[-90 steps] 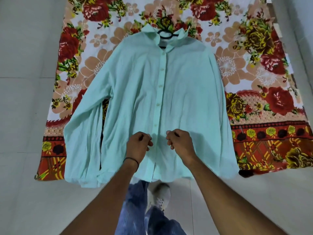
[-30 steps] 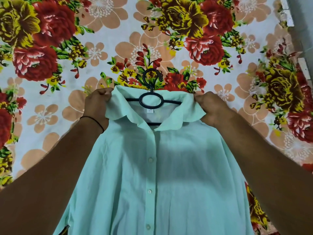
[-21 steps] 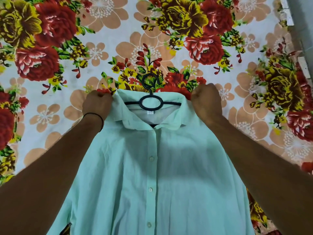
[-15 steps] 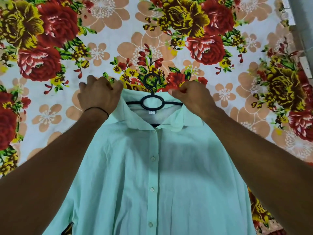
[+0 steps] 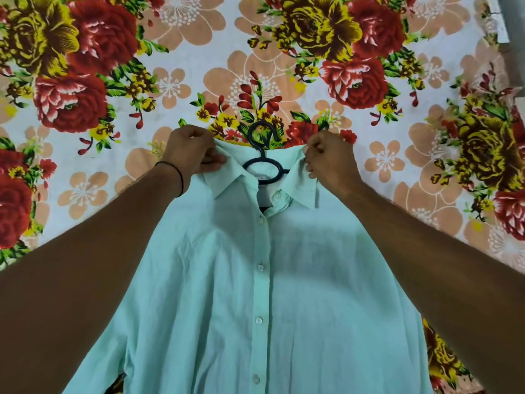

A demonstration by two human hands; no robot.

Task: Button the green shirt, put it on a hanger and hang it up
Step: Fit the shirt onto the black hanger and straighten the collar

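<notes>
— What is seen behind everything?
— A floral sheet [image 5: 176, 32] is spread out flat: red and yellow roses and peach blossoms, printed on white.
— And past its edge?
— A plain grey strip [image 5: 517, 15] is seen at the top right corner.

Your green shirt [image 5: 312, 294]: thin matt cloth, lightly creased; buttons [image 5: 260, 267] pearly, glossy. Hanger [image 5: 261, 153]: smooth black plastic. Floral sheet [image 5: 199, 52] beneath: matt printed cloth.
</notes>
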